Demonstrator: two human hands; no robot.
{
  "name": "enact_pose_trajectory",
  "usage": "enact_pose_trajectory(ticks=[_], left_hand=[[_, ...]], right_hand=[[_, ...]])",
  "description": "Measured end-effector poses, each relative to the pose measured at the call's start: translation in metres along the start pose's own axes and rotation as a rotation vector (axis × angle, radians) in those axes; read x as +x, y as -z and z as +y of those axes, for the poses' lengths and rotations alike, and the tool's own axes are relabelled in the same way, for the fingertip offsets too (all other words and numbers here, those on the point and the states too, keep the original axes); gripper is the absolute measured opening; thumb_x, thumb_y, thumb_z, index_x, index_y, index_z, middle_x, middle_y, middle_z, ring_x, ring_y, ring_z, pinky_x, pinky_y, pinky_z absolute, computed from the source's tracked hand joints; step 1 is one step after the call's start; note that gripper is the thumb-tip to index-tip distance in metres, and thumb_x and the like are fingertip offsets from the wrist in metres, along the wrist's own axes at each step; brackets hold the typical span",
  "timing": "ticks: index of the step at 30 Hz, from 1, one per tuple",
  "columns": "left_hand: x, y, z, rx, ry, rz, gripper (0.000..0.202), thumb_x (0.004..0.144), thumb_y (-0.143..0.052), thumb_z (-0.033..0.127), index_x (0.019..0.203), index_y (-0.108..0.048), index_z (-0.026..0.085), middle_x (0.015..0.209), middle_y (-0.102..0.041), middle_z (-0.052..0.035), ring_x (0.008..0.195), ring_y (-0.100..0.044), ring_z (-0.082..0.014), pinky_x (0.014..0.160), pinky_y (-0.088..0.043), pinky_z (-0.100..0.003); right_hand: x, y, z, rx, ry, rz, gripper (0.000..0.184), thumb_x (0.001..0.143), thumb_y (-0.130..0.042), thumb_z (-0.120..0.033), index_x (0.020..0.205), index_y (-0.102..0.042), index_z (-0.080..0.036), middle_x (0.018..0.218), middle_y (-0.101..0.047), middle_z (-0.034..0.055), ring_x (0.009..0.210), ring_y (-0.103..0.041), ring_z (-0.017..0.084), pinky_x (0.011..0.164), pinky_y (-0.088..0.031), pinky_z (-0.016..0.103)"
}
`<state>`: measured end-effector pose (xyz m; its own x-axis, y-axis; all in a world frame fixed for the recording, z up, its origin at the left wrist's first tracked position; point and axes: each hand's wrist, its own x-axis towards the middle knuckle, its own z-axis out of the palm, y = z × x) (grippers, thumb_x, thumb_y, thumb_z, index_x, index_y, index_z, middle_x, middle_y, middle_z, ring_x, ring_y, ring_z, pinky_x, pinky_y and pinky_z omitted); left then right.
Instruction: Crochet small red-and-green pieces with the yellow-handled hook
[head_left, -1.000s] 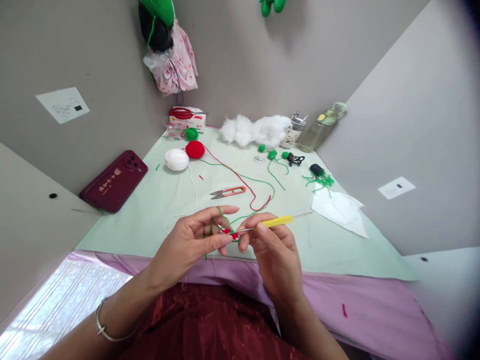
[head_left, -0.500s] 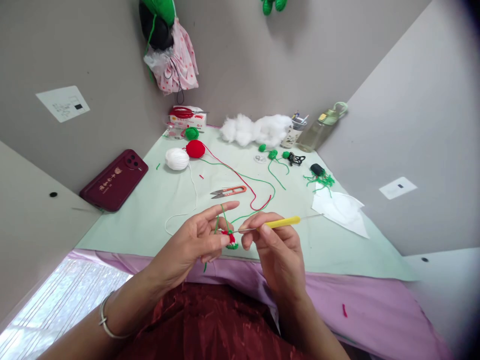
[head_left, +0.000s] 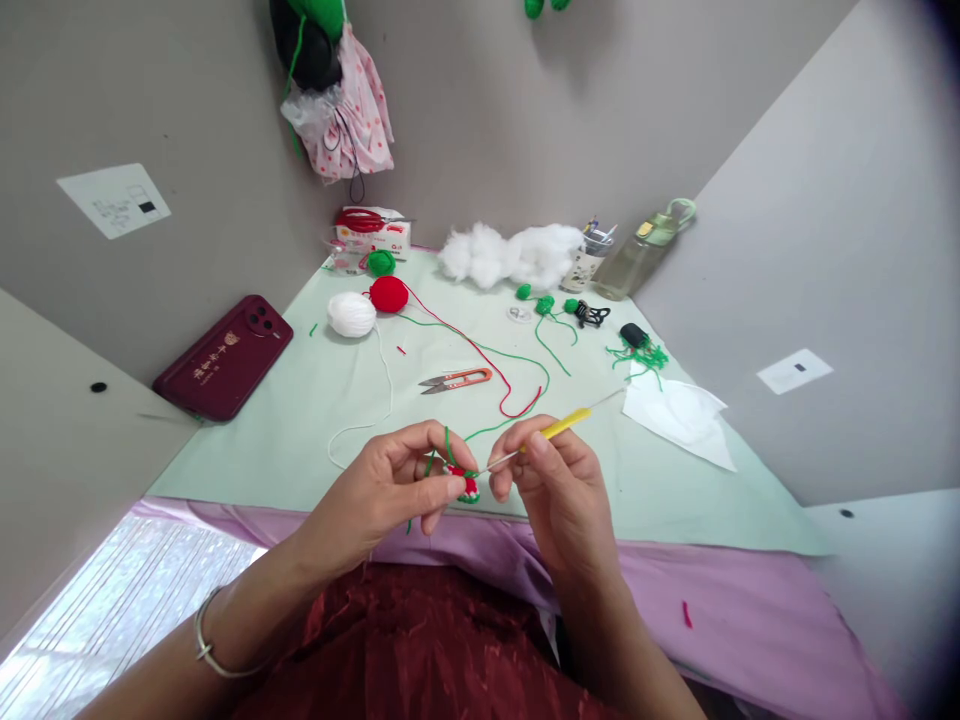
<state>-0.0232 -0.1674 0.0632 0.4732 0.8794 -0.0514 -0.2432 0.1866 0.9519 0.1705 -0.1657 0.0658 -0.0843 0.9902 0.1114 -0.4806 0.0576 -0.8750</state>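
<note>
Surface: pale green surface (head_left: 315, 420) is sitting in a grey corner.
Left hand (head_left: 382, 490): pinching the small red-and-green crochet piece (head_left: 466, 484) above the near edge.
Right hand (head_left: 559, 490): gripping the yellow crochet hook (head_left: 555, 428), tip touching the piece.
Doing it well: pulling the green yarn (head_left: 510, 420) snug should help the hook catch it.

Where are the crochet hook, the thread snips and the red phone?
crochet hook (head_left: 559, 427), head view, on its yellow handle.
thread snips (head_left: 469, 377), head view, on the orange grip.
red phone (head_left: 223, 356), head view, middle of its back.
</note>
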Motion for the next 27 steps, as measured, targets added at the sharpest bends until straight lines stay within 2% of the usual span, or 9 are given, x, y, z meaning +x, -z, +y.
enact_pose_trajectory(ticks=[6, 13, 20, 24, 27], left_hand=[[0.0017, -0.0026, 0.003, 0.028, 0.031, -0.037, 0.012, 0.093, -0.076, 0.032, 0.094, -0.071, 0.021, 0.075, -0.062, 0.0055, 0.056, -0.051, -0.0063, 0.059, -0.039, -0.022], [0.0053, -0.0045, 0.0044, 0.161, 0.102, -0.067, 0.015, 0.09, -0.077, 0.031, 0.089, -0.068, 0.02, 0.079, -0.063, 0.0032, 0.061, -0.048, -0.0088, 0.061, -0.037, -0.024], [0.0062, -0.0027, 0.0043, 0.186, 0.168, -0.131, 0.018, 0.086, -0.078, 0.033, 0.086, -0.068, 0.018, 0.09, -0.068, -0.0016, 0.066, -0.045, -0.011, 0.06, -0.037, -0.026], [0.0063, -0.0012, 0.0031, 0.186, 0.142, -0.15, 0.018, 0.087, -0.077, 0.033, 0.084, -0.067, 0.019, 0.09, -0.07, -0.0031, 0.066, -0.046, -0.0121, 0.061, -0.038, -0.027], [0.0055, -0.0032, 0.0033, 0.228, 0.095, -0.116, 0.016, 0.088, -0.077, 0.032, 0.083, -0.067, 0.02, 0.089, -0.07, -0.0024, 0.068, -0.049, -0.0131, 0.063, -0.041, -0.028]], right_hand=[[0.0011, 0.0005, -0.0003, 0.004, -0.025, 0.011, 0.025, 0.087, -0.083, -0.038, 0.074, -0.074, -0.019, 0.064, -0.07, -0.0019, 0.05, -0.064, 0.008, 0.052, -0.052, 0.019], [0.0024, 0.0028, -0.0009, -0.046, -0.091, -0.002, 0.032, 0.084, -0.085, -0.044, 0.07, -0.071, -0.018, 0.062, -0.07, -0.0015, 0.045, -0.06, 0.007, 0.048, -0.048, 0.018], [0.0035, 0.0051, -0.0015, -0.122, -0.155, -0.099, 0.037, 0.087, -0.08, -0.048, 0.07, -0.069, -0.018, 0.058, -0.067, -0.0026, 0.045, -0.056, 0.008, 0.048, -0.046, 0.02], [0.0046, 0.0065, 0.0002, -0.111, -0.194, -0.135, 0.038, 0.086, -0.08, -0.051, 0.071, -0.068, -0.019, 0.061, -0.069, -0.0022, 0.045, -0.056, 0.008, 0.047, -0.045, 0.02], [0.006, 0.0075, 0.0007, -0.109, -0.223, -0.132, 0.039, 0.085, -0.081, -0.052, 0.07, -0.068, -0.018, 0.06, -0.068, -0.0027, 0.043, -0.054, 0.007, 0.046, -0.044, 0.02]])
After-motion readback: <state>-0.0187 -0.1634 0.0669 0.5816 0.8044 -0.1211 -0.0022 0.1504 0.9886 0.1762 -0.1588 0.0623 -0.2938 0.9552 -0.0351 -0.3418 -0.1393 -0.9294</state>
